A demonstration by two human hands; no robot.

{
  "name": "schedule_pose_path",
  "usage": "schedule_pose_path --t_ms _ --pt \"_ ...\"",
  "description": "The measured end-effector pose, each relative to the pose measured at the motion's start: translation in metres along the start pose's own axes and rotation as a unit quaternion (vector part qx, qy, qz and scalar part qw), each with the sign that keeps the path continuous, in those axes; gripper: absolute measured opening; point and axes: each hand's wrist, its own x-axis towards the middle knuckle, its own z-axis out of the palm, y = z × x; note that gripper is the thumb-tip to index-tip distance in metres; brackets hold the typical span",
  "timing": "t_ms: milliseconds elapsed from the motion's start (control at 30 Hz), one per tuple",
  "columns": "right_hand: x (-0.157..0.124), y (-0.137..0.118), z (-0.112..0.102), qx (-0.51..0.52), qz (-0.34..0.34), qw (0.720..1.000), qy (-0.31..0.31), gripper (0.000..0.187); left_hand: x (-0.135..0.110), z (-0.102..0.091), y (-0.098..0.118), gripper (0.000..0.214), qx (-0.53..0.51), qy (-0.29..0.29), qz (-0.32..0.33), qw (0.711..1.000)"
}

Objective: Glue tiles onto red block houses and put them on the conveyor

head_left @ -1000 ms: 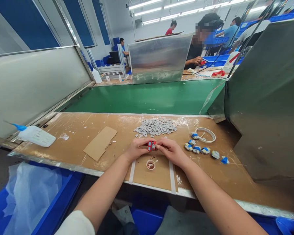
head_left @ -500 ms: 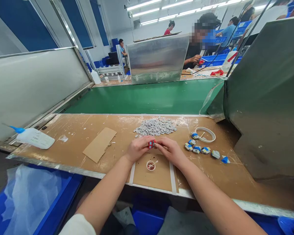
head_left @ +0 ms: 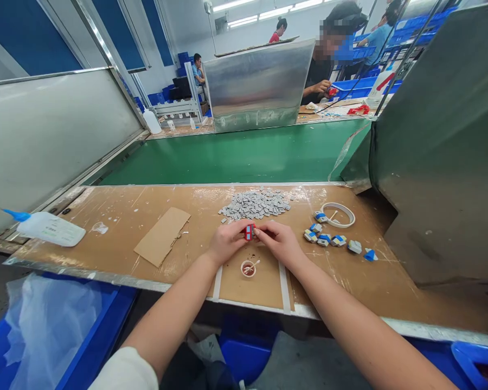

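Between my two hands is a small red block with grey-blue faces (head_left: 249, 233), partly covered by fingers. My left hand (head_left: 230, 238) pinches it from the left. On the other side, the fingertips of my right hand (head_left: 280, 241) press on its right edge; whether they hold a separate small piece I cannot tell. Just beyond the hands lies a heap of small flat grey tiles (head_left: 255, 203). Nearer to me, below the block, stands a little cup of reddish-brown liquid (head_left: 248, 268) with a white stick resting in it.
Right of my hands, several blue, yellow and grey blocks (head_left: 323, 239) lie near a white ring (head_left: 352, 218). To the left are a cardboard piece (head_left: 161, 236) and a white bottle with a blue nozzle (head_left: 55, 228). A green belt (head_left: 228, 157) runs behind; a co-worker (head_left: 321, 81) sits across it.
The camera view has shifted slightly. Both hands stay together at the red block, which now shows its grey-blue faces a little more; the right fingers have closed in against its edge.
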Motion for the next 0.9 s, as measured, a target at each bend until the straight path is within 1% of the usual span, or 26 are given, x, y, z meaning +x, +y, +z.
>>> schedule_pose_path --t_ms 100,200,267,333,467,567,733,800,900 --pt "0.002 0.004 0.001 0.032 0.033 0.999 -0.016 0.023 0.001 0.002 -0.002 0.040 -0.057 0.005 -0.070 0.996" --pt "0.003 0.008 0.001 0.051 0.040 0.997 -0.042 0.023 0.000 0.004 -0.005 0.042 -0.119 0.001 -0.116 0.986" --pt "0.003 0.009 0.000 0.038 0.032 0.997 -0.055 0.021 -0.001 0.006 -0.007 0.044 -0.156 -0.005 -0.133 0.979" --pt "0.002 0.009 0.000 0.001 0.020 0.998 -0.056 0.019 -0.003 0.008 -0.008 0.045 -0.180 -0.008 -0.146 0.973" --pt "0.001 0.009 0.002 -0.068 -0.001 0.997 -0.040 0.017 -0.004 0.009 -0.008 0.047 -0.189 -0.008 -0.162 0.969" --pt "0.001 0.007 0.002 -0.050 -0.001 0.998 -0.033 0.021 -0.002 0.008 -0.006 0.048 -0.214 -0.008 -0.176 0.961" --pt "0.005 -0.002 0.001 0.022 -0.003 0.999 -0.026 0.030 0.005 0.006 -0.002 0.054 -0.313 -0.013 -0.197 0.929" --pt "0.005 -0.006 0.002 0.018 -0.012 0.999 -0.030 0.032 0.006 0.004 -0.001 0.053 -0.325 -0.025 -0.190 0.926" --pt "0.002 -0.010 -0.001 -0.018 -0.040 0.999 -0.015 0.032 0.006 0.003 -0.002 0.049 -0.320 -0.028 -0.180 0.930"
